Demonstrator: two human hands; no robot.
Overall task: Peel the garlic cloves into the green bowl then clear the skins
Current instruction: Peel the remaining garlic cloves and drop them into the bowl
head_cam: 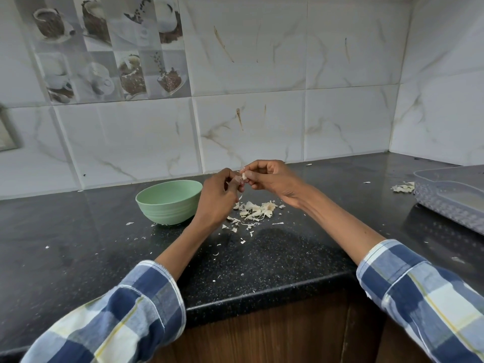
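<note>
1. Two hands meet above the counter: left hand (218,196) and right hand (272,179) pinch one garlic clove (243,176) between curled fingertips.
2. The green bowl (167,201) lies lower left, nearest the left hand; skins (255,209) lie directly below.

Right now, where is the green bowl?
In the head view, the green bowl sits on the black counter, left of centre, just left of the left hand and the skins.

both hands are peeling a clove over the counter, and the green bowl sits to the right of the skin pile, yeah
Not quite. In the head view the green bowl sits to the left of the skin pile, not the right. The rest holds: the left hand and right hand hold a clove over the counter.
</note>
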